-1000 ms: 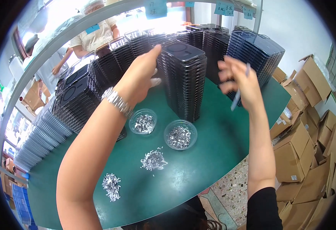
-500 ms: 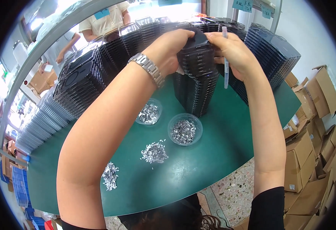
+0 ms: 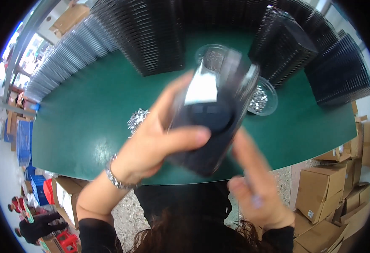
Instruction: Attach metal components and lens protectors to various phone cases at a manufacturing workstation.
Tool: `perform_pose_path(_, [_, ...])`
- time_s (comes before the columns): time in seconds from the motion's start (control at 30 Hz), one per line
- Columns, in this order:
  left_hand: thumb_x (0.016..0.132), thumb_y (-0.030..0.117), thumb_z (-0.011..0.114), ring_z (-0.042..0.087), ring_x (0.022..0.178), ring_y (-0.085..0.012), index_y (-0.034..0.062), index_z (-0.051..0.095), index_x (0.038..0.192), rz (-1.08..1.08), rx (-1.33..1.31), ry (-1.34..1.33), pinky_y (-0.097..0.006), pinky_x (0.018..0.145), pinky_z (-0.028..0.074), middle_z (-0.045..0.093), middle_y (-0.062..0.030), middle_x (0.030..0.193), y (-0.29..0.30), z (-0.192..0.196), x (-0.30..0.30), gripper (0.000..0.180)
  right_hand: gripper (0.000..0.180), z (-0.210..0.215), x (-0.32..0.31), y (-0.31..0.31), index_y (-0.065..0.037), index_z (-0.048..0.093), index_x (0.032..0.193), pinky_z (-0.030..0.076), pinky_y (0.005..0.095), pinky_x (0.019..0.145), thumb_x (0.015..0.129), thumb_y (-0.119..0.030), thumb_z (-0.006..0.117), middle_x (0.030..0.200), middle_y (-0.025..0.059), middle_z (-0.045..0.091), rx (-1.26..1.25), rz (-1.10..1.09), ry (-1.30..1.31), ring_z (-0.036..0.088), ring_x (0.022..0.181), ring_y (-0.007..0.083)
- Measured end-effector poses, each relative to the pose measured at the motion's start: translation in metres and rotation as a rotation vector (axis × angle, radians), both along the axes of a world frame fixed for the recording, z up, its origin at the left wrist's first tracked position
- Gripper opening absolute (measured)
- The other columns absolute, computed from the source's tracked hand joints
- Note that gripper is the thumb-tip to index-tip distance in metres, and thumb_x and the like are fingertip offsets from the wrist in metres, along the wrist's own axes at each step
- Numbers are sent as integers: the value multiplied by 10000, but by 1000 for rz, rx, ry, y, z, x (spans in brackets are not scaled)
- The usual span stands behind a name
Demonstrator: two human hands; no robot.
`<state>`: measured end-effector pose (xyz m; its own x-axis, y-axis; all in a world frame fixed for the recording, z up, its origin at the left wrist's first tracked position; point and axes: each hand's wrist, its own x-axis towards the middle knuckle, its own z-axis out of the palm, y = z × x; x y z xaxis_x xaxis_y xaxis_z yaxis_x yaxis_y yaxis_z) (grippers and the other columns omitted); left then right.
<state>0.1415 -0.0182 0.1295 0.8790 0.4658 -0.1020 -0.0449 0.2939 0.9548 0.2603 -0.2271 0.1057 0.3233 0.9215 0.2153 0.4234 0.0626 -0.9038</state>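
My left hand (image 3: 151, 141) grips a dark phone case (image 3: 206, 160) above the table's near edge, its thumb lying across the case's back. A black ring shows on the case, with a bright white reflection or patch above it. Whether it is one case or a few together, I cannot tell. My right hand (image 3: 263, 196), smeared by motion, is at the case's right side with a finger reaching up its edge. A pen (image 3: 256, 198) is tucked in that hand, only partly visible. Small silver pieces lie in a pile (image 3: 137, 120) beside my left hand.
On the green table (image 3: 83, 109), clear round bowls of silver pieces stand behind the case (image 3: 198, 54) and to its right (image 3: 272, 104). Tall stacks of dark cases (image 3: 151, 38) (image 3: 282, 46) (image 3: 341, 71) and clear ones (image 3: 69, 63) line the far side. Cardboard boxes (image 3: 320, 189) crowd the right.
Both hands have come back from the far stack toward me, bringing a dark phone case in the left hand. The view has tilted down. The pen remains in my right hand.
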Motion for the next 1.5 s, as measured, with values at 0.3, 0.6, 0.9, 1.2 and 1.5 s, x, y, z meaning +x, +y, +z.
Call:
perform_pose_path(0.3, [794, -21, 822, 395, 1484, -190, 7, 343, 1627, -378, -34, 404, -338, 1242, 304, 438, -93, 1592, 29, -55, -100, 962, 478, -52, -63, -17, -6, 495, 1540, 487, 424, 1131, 1084, -129, 569, 1628, 263, 421, -433, 231, 273, 462, 1492, 381])
perform_pose_path(0.6, [939, 195, 705, 375, 1536, -333, 41, 236, 1672, -536, 507, 304, -428, 1264, 301, 357, -251, 1671, 40, -79, -135, 883, 921, -43, -16, 19, -24, 392, 1603, 582, 378, 842, 852, -252, 874, 1567, 234, 438, -396, 134, -32, 637, 1092, 286])
perform_pose_path(0.9, [856, 585, 770, 598, 1214, -333, 158, 276, 1686, -85, 1582, 564, -430, 829, 522, 547, -237, 1444, -43, -53, -141, 1056, 1346, -82, 29, 96, -128, 38, 1710, 422, 461, 1203, 752, -311, 966, 1729, 227, 240, -500, 665, 92, 307, 1581, 341])
perform_pose_path(1.2, [903, 371, 722, 609, 1157, -280, 206, 375, 1652, 25, 1744, 597, -396, 795, 508, 592, -190, 1356, -44, -71, -143, 842, 1160, -78, 3, 74, -181, 215, 1696, 536, 458, 1023, 745, -328, 863, 1534, 204, 565, -567, 439, -331, 633, 1289, 404])
perform_pose_path(1.5, [971, 307, 601, 582, 1291, -311, 337, 360, 1654, 51, 1969, 657, -508, 964, 520, 537, -202, 1511, -60, -79, -157, 725, 1115, -84, -8, 59, -104, 229, 1681, 528, 448, 1047, 781, -339, 843, 1564, 207, 532, -454, 400, -341, 619, 1309, 408])
